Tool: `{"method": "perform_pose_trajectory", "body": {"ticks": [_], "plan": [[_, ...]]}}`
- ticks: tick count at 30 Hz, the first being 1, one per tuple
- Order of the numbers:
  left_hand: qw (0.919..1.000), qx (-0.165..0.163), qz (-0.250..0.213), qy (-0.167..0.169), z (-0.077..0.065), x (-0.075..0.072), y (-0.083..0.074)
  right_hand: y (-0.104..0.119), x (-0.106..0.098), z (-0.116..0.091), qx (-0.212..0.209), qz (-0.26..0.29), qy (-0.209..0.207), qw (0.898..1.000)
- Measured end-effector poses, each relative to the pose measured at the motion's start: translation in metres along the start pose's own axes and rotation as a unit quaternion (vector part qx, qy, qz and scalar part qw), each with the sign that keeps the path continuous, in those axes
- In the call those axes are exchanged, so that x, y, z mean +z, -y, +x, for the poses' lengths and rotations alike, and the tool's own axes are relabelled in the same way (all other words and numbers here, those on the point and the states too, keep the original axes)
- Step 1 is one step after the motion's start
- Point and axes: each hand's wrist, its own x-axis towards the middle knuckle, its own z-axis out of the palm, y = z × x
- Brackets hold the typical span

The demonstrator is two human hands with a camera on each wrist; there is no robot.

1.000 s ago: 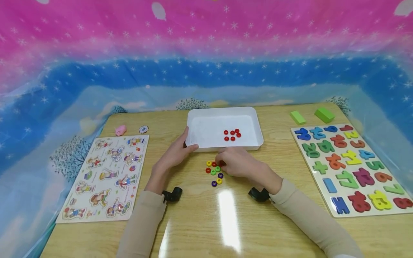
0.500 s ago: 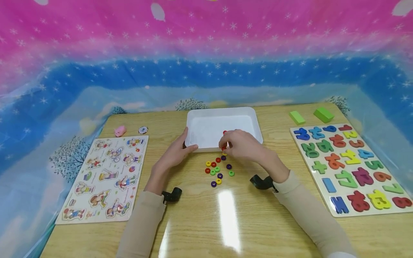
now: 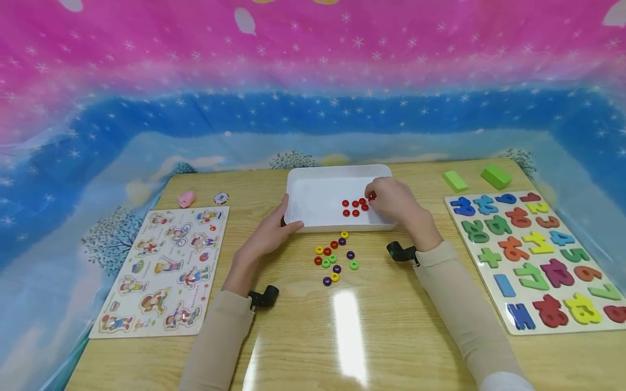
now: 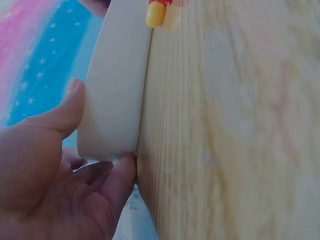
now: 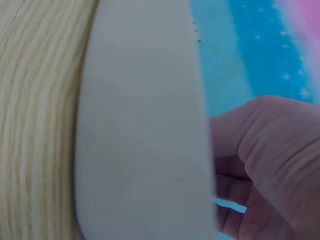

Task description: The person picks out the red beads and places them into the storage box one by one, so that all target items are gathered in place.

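Note:
A white tray (image 3: pixel 313 190) stands at the back middle of the table. My left hand (image 3: pixel 268 231) grips its left front corner, the thumb over the rim and the fingers against the side wall. Inside the tray, toward the right, lie several red ring beads (image 3: pixel 355 204). My right hand (image 3: pixel 393 200) reaches over the tray's right part and pinches a red bead (image 3: pixel 372 199) low, close to the others. The tray wall hides its fingertips in the right wrist view. Loose yellow, red, green and purple beads (image 3: pixel 332 259) lie on the table before the tray.
At left is a picture puzzle board (image 3: pixel 166 271), with a pink pig figure (image 3: pixel 186 199) and a round chip (image 3: pixel 221 198) behind it. At right lies a number puzzle board (image 3: pixel 538 260), with two green blocks (image 3: pixel 496 177) behind. Patterned cloth surrounds the table.
My right hand has moved from the loose beads on the table, up over the front rim and into the tray's right side, carrying a red bead. The left hand stays on the tray.

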Motion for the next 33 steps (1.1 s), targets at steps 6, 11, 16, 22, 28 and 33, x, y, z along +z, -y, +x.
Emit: {"method": "perform_pose_trajectory", "body": {"ticks": [6, 11, 16, 22, 28, 33], "plan": [[1.0000, -0.001, 0.000, -0.002, 0.000, 0.001, 0.000, -0.005, 0.012, 0.007, 0.004, -0.017, 0.008, 1.000], [1.0000, 0.000, -0.003, -0.004, 0.000, 0.002, 0.001, -0.006, 0.016, 0.010, 0.004, -0.001, 0.011, 1.000], [1.0000, 0.000, -0.007, -0.003, -0.001, 0.000, 0.000, -0.005, 0.013, 0.009, 0.001, 0.016, 0.018, 1.000], [1.0000, 0.001, -0.005, 0.000, -0.002, 0.000, -0.001, 0.001, -0.001, 0.000, -0.021, 0.049, 0.015, 0.998], [1.0000, -0.002, -0.003, -0.004, 0.000, 0.000, 0.001, 0.020, -0.011, -0.015, -0.086, 0.105, 0.037, 0.990], [1.0000, 0.004, -0.002, -0.003, 0.001, 0.000, 0.002, 0.041, -0.009, -0.031, -0.140, 0.102, 0.055, 0.983]]}}
